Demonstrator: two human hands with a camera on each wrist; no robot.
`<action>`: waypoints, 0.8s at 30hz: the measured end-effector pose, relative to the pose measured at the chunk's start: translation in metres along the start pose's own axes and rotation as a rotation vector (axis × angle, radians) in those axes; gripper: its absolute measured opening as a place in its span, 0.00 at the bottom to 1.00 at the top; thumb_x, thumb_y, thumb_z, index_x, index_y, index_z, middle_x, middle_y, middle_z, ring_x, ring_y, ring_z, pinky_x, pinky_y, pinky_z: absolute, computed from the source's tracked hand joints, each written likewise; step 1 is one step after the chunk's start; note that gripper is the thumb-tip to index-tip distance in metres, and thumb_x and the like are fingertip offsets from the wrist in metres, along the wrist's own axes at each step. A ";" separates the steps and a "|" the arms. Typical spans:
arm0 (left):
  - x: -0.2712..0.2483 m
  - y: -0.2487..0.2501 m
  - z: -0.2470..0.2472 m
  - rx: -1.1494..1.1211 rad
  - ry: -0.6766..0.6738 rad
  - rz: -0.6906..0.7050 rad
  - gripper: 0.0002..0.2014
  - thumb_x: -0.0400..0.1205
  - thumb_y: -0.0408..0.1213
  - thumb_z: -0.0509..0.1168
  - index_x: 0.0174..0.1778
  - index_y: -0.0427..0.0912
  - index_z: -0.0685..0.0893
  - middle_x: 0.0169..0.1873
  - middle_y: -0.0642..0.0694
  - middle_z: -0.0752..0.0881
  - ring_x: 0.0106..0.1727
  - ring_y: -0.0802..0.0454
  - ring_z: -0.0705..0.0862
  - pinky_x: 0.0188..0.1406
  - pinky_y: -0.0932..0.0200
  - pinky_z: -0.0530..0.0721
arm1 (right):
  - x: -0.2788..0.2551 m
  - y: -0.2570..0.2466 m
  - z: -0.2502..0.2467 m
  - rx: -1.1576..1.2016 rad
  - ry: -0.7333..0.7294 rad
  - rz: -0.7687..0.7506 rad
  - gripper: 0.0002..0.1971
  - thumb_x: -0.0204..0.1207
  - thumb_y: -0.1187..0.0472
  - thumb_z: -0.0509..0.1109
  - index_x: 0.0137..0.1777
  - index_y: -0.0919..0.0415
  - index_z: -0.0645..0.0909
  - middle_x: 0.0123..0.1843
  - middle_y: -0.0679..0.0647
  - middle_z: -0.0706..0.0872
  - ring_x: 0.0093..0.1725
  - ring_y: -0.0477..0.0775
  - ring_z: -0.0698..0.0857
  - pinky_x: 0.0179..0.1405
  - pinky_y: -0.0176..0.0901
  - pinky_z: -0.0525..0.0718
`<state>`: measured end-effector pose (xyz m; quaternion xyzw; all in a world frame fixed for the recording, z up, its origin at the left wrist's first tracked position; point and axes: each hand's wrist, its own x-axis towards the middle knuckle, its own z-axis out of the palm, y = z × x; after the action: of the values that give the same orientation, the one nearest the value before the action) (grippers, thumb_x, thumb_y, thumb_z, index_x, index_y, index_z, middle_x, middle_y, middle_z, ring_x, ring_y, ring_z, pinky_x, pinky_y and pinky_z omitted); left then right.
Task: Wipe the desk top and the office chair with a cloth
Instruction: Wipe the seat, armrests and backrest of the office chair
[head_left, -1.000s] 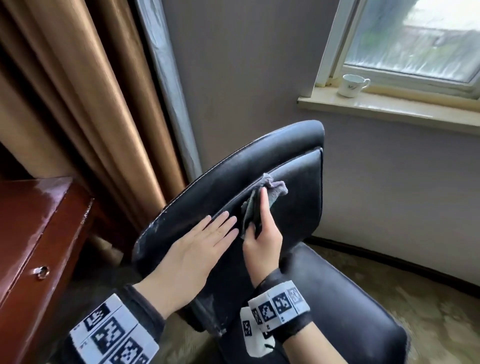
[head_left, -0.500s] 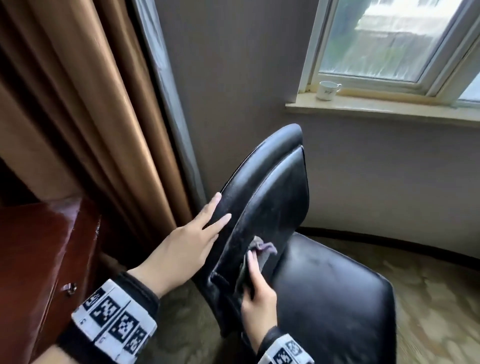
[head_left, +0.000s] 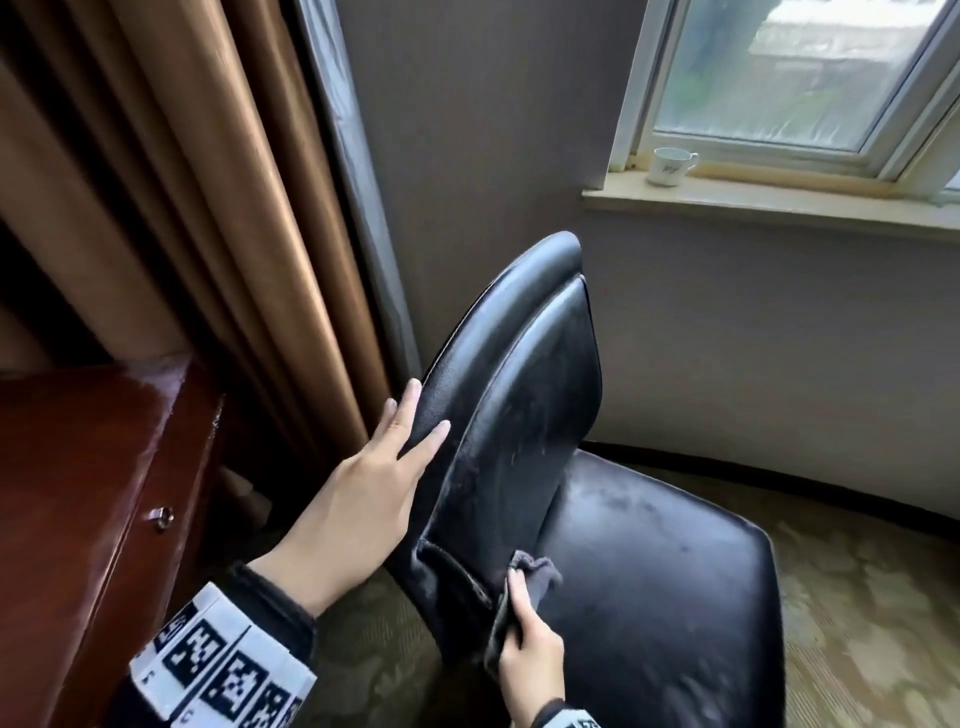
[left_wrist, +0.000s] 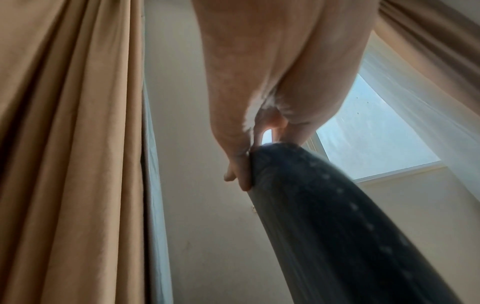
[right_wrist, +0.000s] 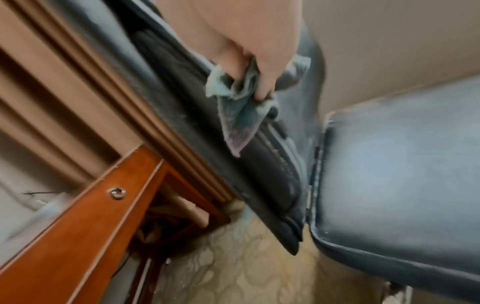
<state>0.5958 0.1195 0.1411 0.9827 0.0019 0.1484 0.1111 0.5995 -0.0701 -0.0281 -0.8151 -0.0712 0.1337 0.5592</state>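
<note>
Gripping a grey cloth (head_left: 535, 574) in curled fingers, the right hand (head_left: 530, 660) presses it low on the black office chair (head_left: 524, 415) backrest, just above the seat. The left hand (head_left: 358, 499) clasps the backrest's edge beside the wooden table (head_left: 78, 467).

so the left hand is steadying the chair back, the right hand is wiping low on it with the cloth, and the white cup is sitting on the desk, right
Not quite. The white cup sits on the window sill, not on the desk, as the head view shows. The rest holds: the left hand steadies the chair back, and the right hand wipes low on it with the cloth.
</note>
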 end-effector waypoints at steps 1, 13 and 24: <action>-0.006 0.006 0.000 0.018 0.006 -0.015 0.32 0.71 0.18 0.70 0.72 0.41 0.77 0.79 0.36 0.63 0.75 0.37 0.70 0.65 0.51 0.73 | 0.002 0.002 -0.011 -0.069 -0.068 0.104 0.38 0.75 0.76 0.59 0.69 0.28 0.65 0.62 0.57 0.85 0.62 0.50 0.84 0.44 0.10 0.66; -0.089 0.121 -0.010 0.208 0.048 -0.144 0.25 0.72 0.23 0.63 0.67 0.32 0.81 0.75 0.28 0.66 0.69 0.30 0.76 0.60 0.48 0.83 | -0.040 -0.134 -0.097 0.142 -0.212 -0.788 0.25 0.77 0.67 0.53 0.75 0.65 0.70 0.78 0.57 0.70 0.78 0.40 0.66 0.75 0.29 0.63; -0.138 0.166 -0.060 -0.147 -0.107 0.037 0.37 0.72 0.56 0.70 0.77 0.52 0.69 0.77 0.60 0.64 0.77 0.75 0.54 0.77 0.74 0.51 | -0.092 -0.097 -0.178 0.127 -0.406 -0.533 0.26 0.72 0.68 0.55 0.57 0.39 0.83 0.71 0.38 0.76 0.71 0.34 0.74 0.71 0.35 0.74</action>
<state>0.4416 -0.0341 0.1931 0.9782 -0.0331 0.0972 0.1803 0.5683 -0.2181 0.1352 -0.6882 -0.3831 0.1464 0.5985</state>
